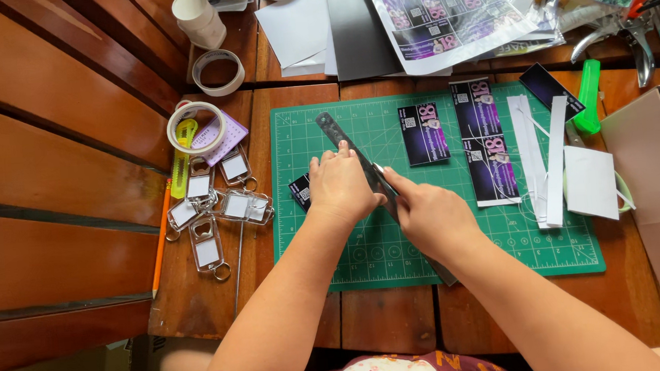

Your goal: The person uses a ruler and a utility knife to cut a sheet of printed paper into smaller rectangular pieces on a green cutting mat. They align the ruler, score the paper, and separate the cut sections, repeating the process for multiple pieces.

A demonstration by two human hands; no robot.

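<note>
Dark, slim metal ruler (340,137) lies aslant on the green gridded cutting mat (396,265), its long axis running from the far left, near the mat's upper edge, down toward us and to the right, where its near end pokes out below our wrist at the mat's lower border. Our left hand (339,186) lies flat on its middle, fingers spread and pressing down, so this is the hand that sits fully on the ruler. Our right hand (428,216) is just beside it on the ruler's right flank, fingers curled narrowly as if around a slim cutting tool, though we cannot tell what it grips, since the hand hides it. A small dark printed card (301,192) peeks out from under the left hand, touching the ruler's left side. Farther right on the mat lie glossy purple-and-black printed slips (423,134) and thin white paper strips (554,160), well apart from both hands. Left of the mat, on the brown slatted wooden table (388,323), rest clear plastic keychain cases (217,208) with metal rings, a roll of pale tape (196,128) and an orange pencil (161,238).
</note>
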